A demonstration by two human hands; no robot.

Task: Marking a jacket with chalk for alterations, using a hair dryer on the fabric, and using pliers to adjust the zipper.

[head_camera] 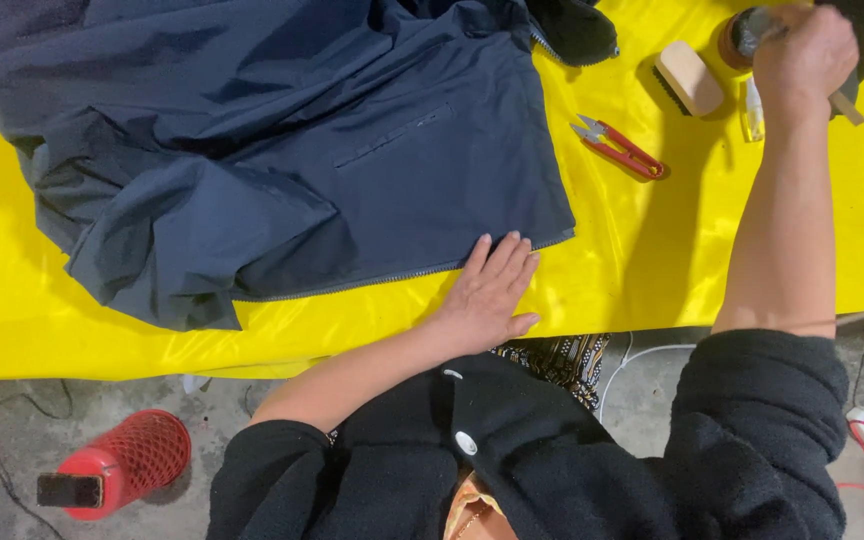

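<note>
Yellow satin-like cloth (652,260) covers the table under my work. My left hand (487,290) lies flat, fingers spread a little, fingertips pressing the zippered hem of the navy jacket (282,150) spread across the cloth. My right hand (802,50) is fisted around what may be a tool handle, hard to make out, beside the wooden brush (689,78) and red thread snips (620,146).

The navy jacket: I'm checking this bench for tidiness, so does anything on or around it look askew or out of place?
The navy jacket lies rumpled, its left part bunched in folds. A red mesh-covered cylinder lies tipped on the floor below the yellow table. Red snips lie loose. Nothing looks spilled or torn.
</note>
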